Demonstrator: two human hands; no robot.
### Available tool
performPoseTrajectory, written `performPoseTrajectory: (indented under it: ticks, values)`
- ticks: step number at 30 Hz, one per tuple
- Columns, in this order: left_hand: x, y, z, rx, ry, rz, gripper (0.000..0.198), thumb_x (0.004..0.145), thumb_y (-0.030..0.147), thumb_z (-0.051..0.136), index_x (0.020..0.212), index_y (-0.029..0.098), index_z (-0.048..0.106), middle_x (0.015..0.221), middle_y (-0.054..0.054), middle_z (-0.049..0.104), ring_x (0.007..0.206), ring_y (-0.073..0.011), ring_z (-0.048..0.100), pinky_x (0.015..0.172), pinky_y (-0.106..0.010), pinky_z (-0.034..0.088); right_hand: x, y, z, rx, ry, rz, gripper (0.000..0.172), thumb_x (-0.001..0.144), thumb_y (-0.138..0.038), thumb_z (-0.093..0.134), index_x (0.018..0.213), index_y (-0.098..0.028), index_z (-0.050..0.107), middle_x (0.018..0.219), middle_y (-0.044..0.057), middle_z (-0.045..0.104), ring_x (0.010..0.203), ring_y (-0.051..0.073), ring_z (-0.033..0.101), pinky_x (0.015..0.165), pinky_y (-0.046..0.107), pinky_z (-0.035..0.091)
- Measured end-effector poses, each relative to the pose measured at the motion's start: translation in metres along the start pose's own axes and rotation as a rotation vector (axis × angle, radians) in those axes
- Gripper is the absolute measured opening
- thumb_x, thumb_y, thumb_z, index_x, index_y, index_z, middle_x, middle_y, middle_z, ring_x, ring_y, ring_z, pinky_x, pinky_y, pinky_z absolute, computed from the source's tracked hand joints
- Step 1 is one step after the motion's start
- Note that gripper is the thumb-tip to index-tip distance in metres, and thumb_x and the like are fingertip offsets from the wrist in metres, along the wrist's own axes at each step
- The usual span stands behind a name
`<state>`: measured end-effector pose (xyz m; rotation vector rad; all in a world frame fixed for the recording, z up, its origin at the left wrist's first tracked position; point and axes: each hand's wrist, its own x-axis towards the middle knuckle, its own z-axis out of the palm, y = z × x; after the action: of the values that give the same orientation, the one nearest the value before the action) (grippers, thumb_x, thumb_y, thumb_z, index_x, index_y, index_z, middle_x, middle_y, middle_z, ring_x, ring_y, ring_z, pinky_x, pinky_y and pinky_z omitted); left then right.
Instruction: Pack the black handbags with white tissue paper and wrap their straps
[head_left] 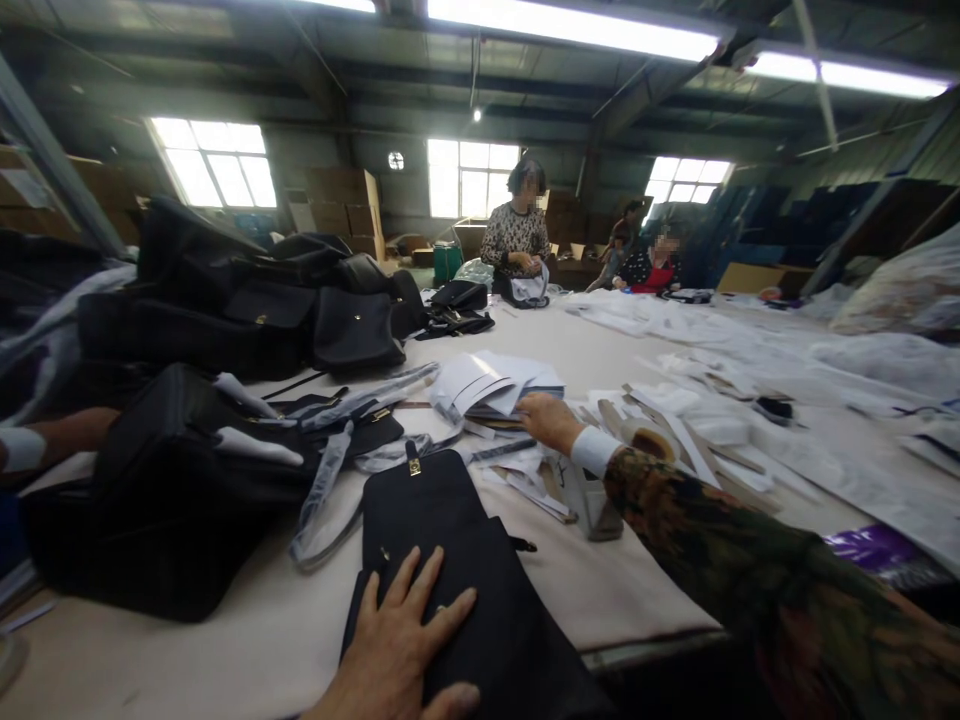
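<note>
My left hand (409, 630) lies flat with spread fingers on a black handbag (442, 510) at the table's near edge. The bag lies on its side and has a gold clasp on a strap at its top. My right hand (551, 420), in a camouflage sleeve with a pale cuff, reaches forward to a stack of white paper sheets (480, 385). Its fingers are closed on the stack's right edge; the thumb is hard to make out. Beside the bag lies a plastic-wrapped strap (326, 510). A grey tape dispenser (596, 505) stands just below my right wrist.
Another person's hand (75, 430) reaches behind a large black bag (195, 470) on the left. Black bags (262, 310) are piled behind it. Paper strips and a tape roll (652, 442) lie at right, near white wrapping sheets (750, 345). A co-worker (517, 235) stands across the table.
</note>
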<state>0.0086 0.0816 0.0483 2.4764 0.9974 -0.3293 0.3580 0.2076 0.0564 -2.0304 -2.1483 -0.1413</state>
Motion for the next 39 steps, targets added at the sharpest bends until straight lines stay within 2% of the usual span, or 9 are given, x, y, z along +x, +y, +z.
performPoseTrajectory:
  ticks: [4,10,17,23,33,39]
  values:
    - [0.003,-0.011,0.009,-0.001,0.036,0.046,0.076,0.082,0.066,0.065,0.15,0.049,0.035,0.166,-0.01,0.015,0.15,-0.0486,0.011,0.109,-0.082,0.013,0.022,0.007,0.006,-0.145,-0.041,-0.058,0.02,0.091,-0.02,0.059,0.099,-0.013,0.076,0.106,0.016,0.071,0.106,0.029,0.064,0.093,0.036,0.047]
    - [0.006,-0.018,0.014,-0.01,0.049,0.064,0.077,0.081,0.066,0.066,0.15,0.049,0.035,0.166,-0.011,0.015,0.149,-0.0494,0.011,0.108,-0.083,0.013,0.039,0.005,0.011,-0.281,-0.089,-0.164,0.022,0.09,-0.017,0.056,0.102,-0.011,0.074,0.11,0.019,0.068,0.107,0.03,0.061,0.092,0.037,0.045]
    - [0.004,-0.017,0.01,-0.032,0.055,0.056,0.075,0.08,0.067,0.067,0.148,0.051,0.039,0.165,-0.011,0.02,0.149,-0.0495,0.015,0.108,-0.082,0.015,0.048,0.01,0.012,-0.351,-0.105,-0.141,0.026,0.094,-0.016,0.051,0.098,-0.011,0.076,0.106,0.019,0.07,0.103,0.029,0.062,0.086,0.036,0.046]
    - [0.005,-0.016,0.01,-0.044,0.041,0.051,0.078,0.08,0.064,0.068,0.149,0.051,0.035,0.166,-0.01,0.014,0.15,-0.0487,0.011,0.108,-0.082,0.011,0.049,0.012,0.013,-0.356,-0.132,-0.116,0.027,0.095,-0.021,0.052,0.099,-0.013,0.078,0.106,0.017,0.072,0.102,0.029,0.064,0.083,0.033,0.047]
    - [0.003,-0.014,0.009,-0.046,0.024,0.032,0.079,0.08,0.061,0.07,0.149,0.052,0.035,0.166,-0.009,0.013,0.15,-0.0472,0.011,0.11,-0.081,0.011,0.049,0.012,0.015,-0.281,-0.135,-0.104,0.027,0.086,-0.008,0.056,0.099,-0.014,0.078,0.106,0.016,0.073,0.104,0.027,0.065,0.087,0.031,0.048]
    - [0.001,-0.011,0.011,-0.038,0.135,0.027,0.076,0.078,0.065,0.071,0.147,0.049,0.042,0.165,-0.009,0.023,0.149,-0.0484,0.018,0.11,-0.08,0.015,0.053,0.015,0.02,-0.172,-0.045,-0.002,0.032,0.095,-0.019,0.048,0.108,-0.017,0.077,0.112,0.013,0.073,0.105,0.024,0.065,0.09,0.03,0.047]
